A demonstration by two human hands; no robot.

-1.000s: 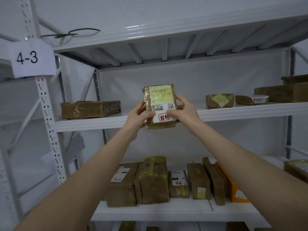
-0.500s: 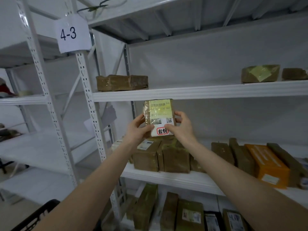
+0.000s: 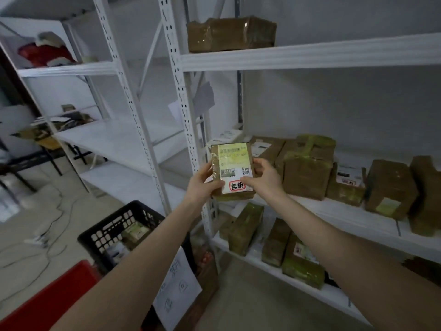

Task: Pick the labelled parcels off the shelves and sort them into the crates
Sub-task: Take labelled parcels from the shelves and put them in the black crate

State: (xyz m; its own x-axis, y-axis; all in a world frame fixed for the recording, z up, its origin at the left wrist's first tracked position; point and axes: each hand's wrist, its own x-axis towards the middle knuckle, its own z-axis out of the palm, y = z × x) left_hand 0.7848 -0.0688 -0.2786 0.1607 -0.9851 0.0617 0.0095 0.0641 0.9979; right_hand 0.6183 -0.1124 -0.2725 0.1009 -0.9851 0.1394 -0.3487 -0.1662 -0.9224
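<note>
Held upright in mid-air, just in front of the shelving: the labelled parcel (image 3: pixel 230 168), brown and tape-wrapped, clamped between both hands. Left hand (image 3: pixel 202 185) curled round its left edge, thumb on the face; right hand (image 3: pixel 265 179) gripping the right edge, thumb across the lower label.

Directly behind, a white perforated post (image 3: pixel 181 103). To the right, the middle shelf (image 3: pixel 346 216), crowded with brown parcels (image 3: pixel 307 168), some bound in yellow-green tape. More standing on the lower shelf (image 3: pixel 338 295), and one large brown box (image 3: pixel 231 34) on the upper shelf (image 3: pixel 310 54). Under the left forearm, a black crate (image 3: pixel 112 232) with parcels inside, a hand-marked white sheet (image 3: pixel 177 290) just beside it, and a red crate (image 3: pixel 47 299) at the bottom left. Loose cables (image 3: pixel 52 225) on the floor.

On the held parcel's label: yellowish upper print too blurred to read, digits resembling 016, a QR code (image 3: pixel 245 171), a red-ringed stamp (image 3: pixel 237 185) with two handwritten characters.

Against half a second ago: same two-handed grip, view swung down and left, the 4-3 sign gone from sight, the black crate far more exposed, the red crate newly showing.
</note>
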